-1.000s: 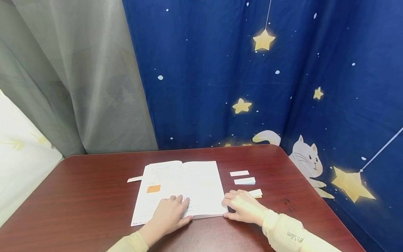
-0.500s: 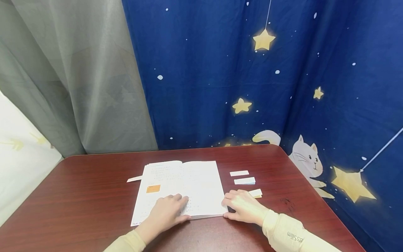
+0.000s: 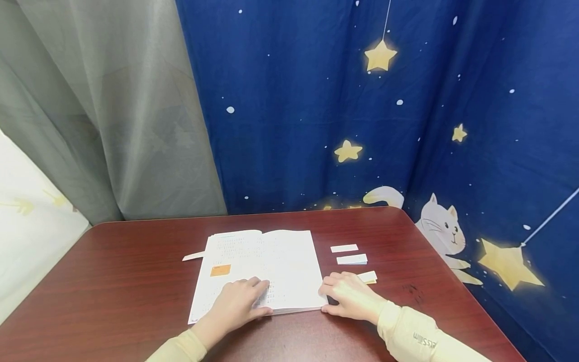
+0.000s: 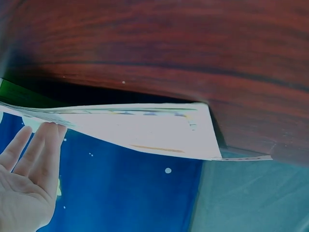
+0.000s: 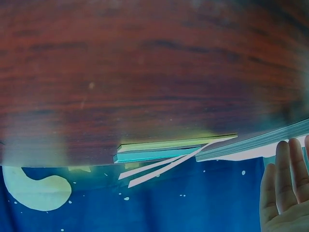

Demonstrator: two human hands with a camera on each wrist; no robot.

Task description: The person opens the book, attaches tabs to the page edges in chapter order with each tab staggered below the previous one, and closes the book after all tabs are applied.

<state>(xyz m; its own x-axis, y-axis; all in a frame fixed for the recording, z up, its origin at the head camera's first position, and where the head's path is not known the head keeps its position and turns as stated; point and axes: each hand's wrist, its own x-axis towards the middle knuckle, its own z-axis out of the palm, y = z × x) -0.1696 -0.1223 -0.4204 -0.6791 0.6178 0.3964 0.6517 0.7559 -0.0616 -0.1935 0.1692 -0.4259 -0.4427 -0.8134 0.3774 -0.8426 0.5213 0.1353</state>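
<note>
The open book point(image 3: 258, 269) lies mid-worktop point(image 3: 113, 281), its thin pages likely light, floppy and tearable, best lifted at the right edge where the right hand point(image 3: 350, 296) rests, loosely curled, while the flat left hand point(image 3: 239, 304) presses.

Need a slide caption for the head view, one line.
Left hand flat on open book, right hand at its edge, sticky-note pads beside.

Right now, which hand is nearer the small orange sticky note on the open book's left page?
Left. The left hand rests on the open white book just below the orange sticky note; the right hand sits at the book's right edge, farther away.
</note>
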